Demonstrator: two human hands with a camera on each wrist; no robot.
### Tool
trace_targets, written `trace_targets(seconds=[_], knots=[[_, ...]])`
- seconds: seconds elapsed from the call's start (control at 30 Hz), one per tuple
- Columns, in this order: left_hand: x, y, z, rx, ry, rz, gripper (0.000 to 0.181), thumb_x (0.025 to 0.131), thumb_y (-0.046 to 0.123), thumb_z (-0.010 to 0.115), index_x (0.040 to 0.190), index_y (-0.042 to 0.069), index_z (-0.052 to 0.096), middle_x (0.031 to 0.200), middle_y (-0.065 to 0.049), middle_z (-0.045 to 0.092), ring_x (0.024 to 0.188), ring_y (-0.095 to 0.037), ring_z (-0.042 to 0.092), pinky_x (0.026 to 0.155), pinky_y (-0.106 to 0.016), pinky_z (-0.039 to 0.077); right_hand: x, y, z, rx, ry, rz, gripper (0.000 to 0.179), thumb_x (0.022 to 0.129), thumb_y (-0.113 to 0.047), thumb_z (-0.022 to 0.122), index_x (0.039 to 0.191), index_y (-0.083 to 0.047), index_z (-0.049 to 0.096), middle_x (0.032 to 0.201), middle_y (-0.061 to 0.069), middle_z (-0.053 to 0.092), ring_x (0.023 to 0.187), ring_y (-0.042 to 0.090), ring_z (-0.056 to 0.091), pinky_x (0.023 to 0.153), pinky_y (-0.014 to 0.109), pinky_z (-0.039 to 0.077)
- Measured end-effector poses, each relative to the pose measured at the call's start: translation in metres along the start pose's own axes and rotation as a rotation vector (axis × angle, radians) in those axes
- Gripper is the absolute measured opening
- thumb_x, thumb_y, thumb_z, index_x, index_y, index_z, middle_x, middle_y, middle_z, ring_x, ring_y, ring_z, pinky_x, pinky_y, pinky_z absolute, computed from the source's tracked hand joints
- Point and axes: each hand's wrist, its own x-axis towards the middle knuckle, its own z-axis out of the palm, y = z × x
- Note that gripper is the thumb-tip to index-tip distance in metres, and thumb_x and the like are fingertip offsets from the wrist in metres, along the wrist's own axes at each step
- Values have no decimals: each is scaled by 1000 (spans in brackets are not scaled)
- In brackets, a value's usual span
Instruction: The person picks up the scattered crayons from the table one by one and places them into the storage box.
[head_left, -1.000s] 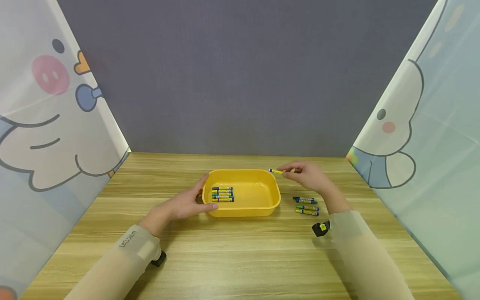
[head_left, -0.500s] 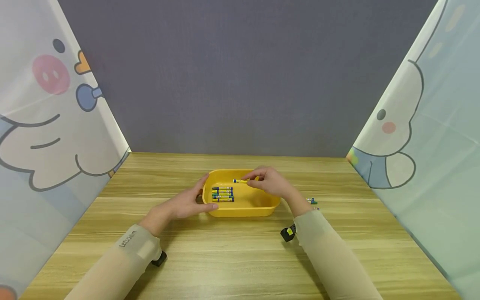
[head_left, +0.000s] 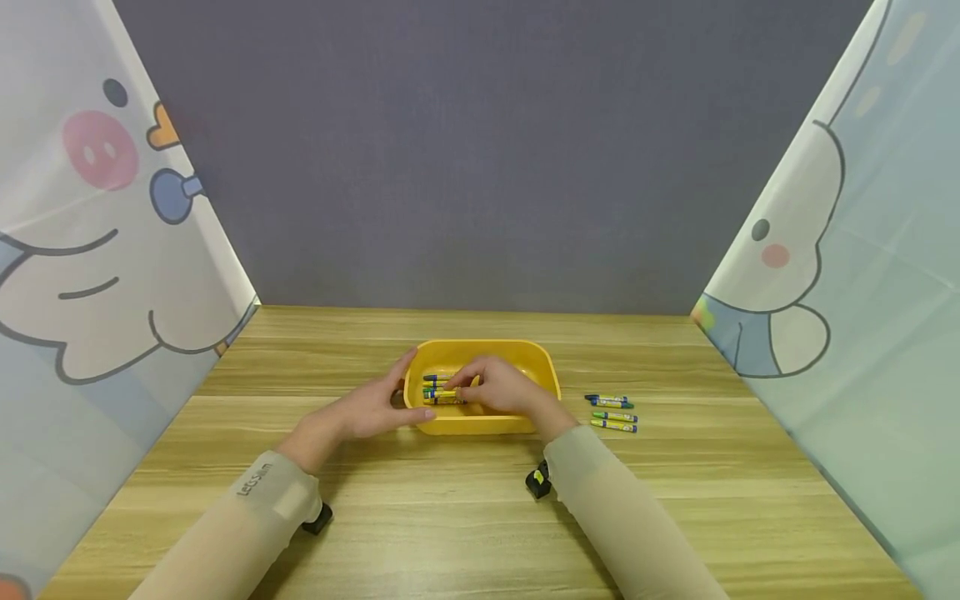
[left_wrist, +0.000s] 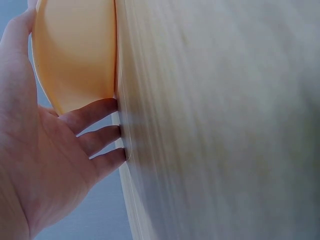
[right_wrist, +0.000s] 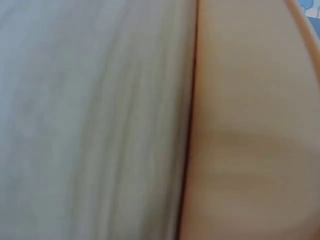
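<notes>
Tray (head_left: 465,427): yellow, on the table (head_left: 420,517) just below the centre of the frame. With only one end braced, a nudge from the wrist that crosses its front wall could swing the far end.
Left hand (head_left: 372,407): fingers spread wide and nearly straight, touching the tray's left end; thumb at the front rim. It seems braced rather than clamped, so a hard knock could slip past it.
Right hand (head_left: 498,387): over the tray, thumb and forefinger narrowed on a crayon (head_left: 448,393). The right wrist view shows only tray wall and table, so how firm the pinch is I cannot tell. If it loosens unevenly, the crayon could turn aslant.
Row (head_left: 435,384): crayons side by side at the left inside the tray, partly behind the right fingers. A round crayon pressed on top could roll its neighbours apart, and knuckles could push the row askew.
Loose crayons (head_left: 617,416): four on the table, right of the tray. A sleeve (head_left: 622,500) sweeping by low could set them rolling.
</notes>
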Motion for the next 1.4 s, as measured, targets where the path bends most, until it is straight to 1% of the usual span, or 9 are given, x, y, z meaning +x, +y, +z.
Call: trace_targets(seconds=[0.13,0.2,0.33,0.43,0.6,0.83,0.97,1.17,1.4], knots=[[0,0,0,-4,-1,0,125,93,78,70,179,25,-5,171,-20,46,151,-42,53,124,-65,41,0,-1,3,-27,-18,27,20,105,-14,72,117,-22,87,123,-2,77,102,13,62,98,39,53],[0,0,0,-1,2,0,126,93,78,70,179,24,-4,171,-20,47,151,-42,53,124,-65,41,0,-2,2,-33,-34,33,20,105,-14,73,116,-22,87,120,-2,76,102,13,62,97,39,53],[1,0,0,4,4,1,126,93,79,70,179,24,-4,170,-20,48,151,-42,53,124,-65,41,0,-1,2,-57,-60,37,19,104,-15,75,115,-22,88,111,-3,74,95,13,61,90,35,54],[1,-1,0,-1,3,11,126,94,78,70,179,22,-4,171,-21,47,151,-42,54,124,-65,41,1,-1,3,-94,-57,37,18,104,-16,75,115,-23,88,107,-5,73,93,11,61,90,34,54],[1,-1,0,-9,11,38,125,95,75,72,179,19,-3,169,-22,49,149,-39,56,124,-63,42,3,-3,4,-126,-40,53,19,104,-17,76,117,-25,88,107,-5,73,95,11,62,96,38,56],[-1,-1,0,-1,15,28,125,94,75,72,179,19,-2,169,-23,49,146,-39,59,122,-63,44,4,0,6,-128,-58,45,19,103,-15,78,117,-23,88,107,-5,75,93,9,62,89,32,57],[-1,0,0,0,16,27,125,94,75,72,179,20,-2,170,-23,47,147,-40,57,122,-64,43,3,0,6,-136,-45,48,18,103,-16,78,117,-23,88,107,-5,75,91,9,62,87,30,56],[-2,1,0,6,16,28,125,94,75,72,179,20,-2,170,-24,46,148,-41,56,123,-64,43,3,-2,7,-147,-32,57,18,103,-16,78,117,-22,88,110,-4,77,93,10,62,90,32,56],[-2,1,0,-2,11,28,125,94,75,72,179,19,-3,171,-22,46,149,-41,55,124,-64,42,2,-3,6,-129,-29,74,17,103,-17,78,116,-23,88,110,-4,76,96,11,63,92,36,57]])
